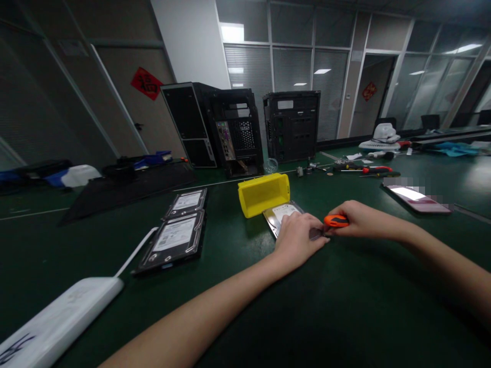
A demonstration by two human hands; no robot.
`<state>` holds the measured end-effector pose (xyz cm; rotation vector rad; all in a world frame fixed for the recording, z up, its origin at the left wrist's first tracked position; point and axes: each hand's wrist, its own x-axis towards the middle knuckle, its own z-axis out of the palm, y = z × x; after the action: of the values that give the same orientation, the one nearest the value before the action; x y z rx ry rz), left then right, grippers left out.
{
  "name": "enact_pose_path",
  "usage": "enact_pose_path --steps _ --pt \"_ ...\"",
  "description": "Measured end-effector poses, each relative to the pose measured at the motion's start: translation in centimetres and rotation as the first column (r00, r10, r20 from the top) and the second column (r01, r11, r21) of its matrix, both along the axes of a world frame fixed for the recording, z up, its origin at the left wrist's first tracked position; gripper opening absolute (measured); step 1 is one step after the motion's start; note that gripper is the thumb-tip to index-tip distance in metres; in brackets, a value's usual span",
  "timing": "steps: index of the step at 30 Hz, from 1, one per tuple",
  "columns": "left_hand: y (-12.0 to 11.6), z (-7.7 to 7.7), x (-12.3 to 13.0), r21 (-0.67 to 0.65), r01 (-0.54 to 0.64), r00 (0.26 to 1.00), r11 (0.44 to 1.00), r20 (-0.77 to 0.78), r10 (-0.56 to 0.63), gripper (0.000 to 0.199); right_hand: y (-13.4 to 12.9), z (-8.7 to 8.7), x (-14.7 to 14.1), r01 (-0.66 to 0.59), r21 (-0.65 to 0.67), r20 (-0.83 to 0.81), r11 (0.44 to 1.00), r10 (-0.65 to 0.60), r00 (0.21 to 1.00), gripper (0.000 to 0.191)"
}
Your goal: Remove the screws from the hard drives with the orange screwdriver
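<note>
A silver hard drive (273, 214) lies on the green table, partly covered by my left hand (298, 236), whose fingers grip its near and right side. My right hand (350, 219) is wrapped round an orange and black screwdriver handle (336, 221), its tip side pointing at the drive's right edge, close to my left fingertips. The tip itself is too small to make out. Just behind the drive an open yellow plastic bin (264, 195) rests on its side. To the left lie more hard drives with white labels, one nearer (174, 236) and one behind it (187, 201).
Black computer cases (236, 133) stand at the back, another (292, 125) beside them. Screwdrivers and pliers (362, 168) lie back right, near a phone (418, 198). A white power strip (69, 317) with a cable occupies the front left. A black mat (126, 189) lies behind.
</note>
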<state>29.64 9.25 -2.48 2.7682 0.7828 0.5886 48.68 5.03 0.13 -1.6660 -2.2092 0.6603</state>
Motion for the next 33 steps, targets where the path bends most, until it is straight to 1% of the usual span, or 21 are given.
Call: enact_pose_path --steps 5,11,18,23,28,33 --pt "-0.1 0.2 0.1 -0.030 -0.016 1.000 0.999 -0.011 0.016 0.022 -0.2 0.2 0.0 -0.006 -0.013 -0.005 1.000 0.006 1.000 0.036" --pt "0.0 0.0 0.1 -0.010 -0.004 1.000 1.000 0.009 0.004 0.020 -0.5 0.5 -0.4 -0.034 -0.008 0.000 0.999 0.034 0.999 0.031" --pt "-0.2 0.1 0.2 -0.028 -0.031 1.000 0.999 -0.004 0.031 0.021 -0.5 0.6 -0.4 -0.065 -0.006 -0.013 0.998 0.065 0.998 0.030" --pt "-0.1 0.0 0.0 -0.006 -0.009 1.000 1.000 0.009 0.009 0.020 -0.5 0.5 -0.4 -0.049 -0.005 -0.005 0.999 0.049 0.999 0.033" --pt "0.1 -0.1 0.0 0.013 0.006 1.000 1.000 0.013 -0.006 0.020 -0.6 0.6 -0.8 -0.061 0.018 -0.019 0.998 0.062 0.998 0.031" --pt "0.0 0.0 0.0 0.006 0.007 1.000 1.000 0.009 -0.007 0.020 -0.7 0.7 -1.1 -0.062 0.027 -0.015 0.998 0.063 0.998 0.030"
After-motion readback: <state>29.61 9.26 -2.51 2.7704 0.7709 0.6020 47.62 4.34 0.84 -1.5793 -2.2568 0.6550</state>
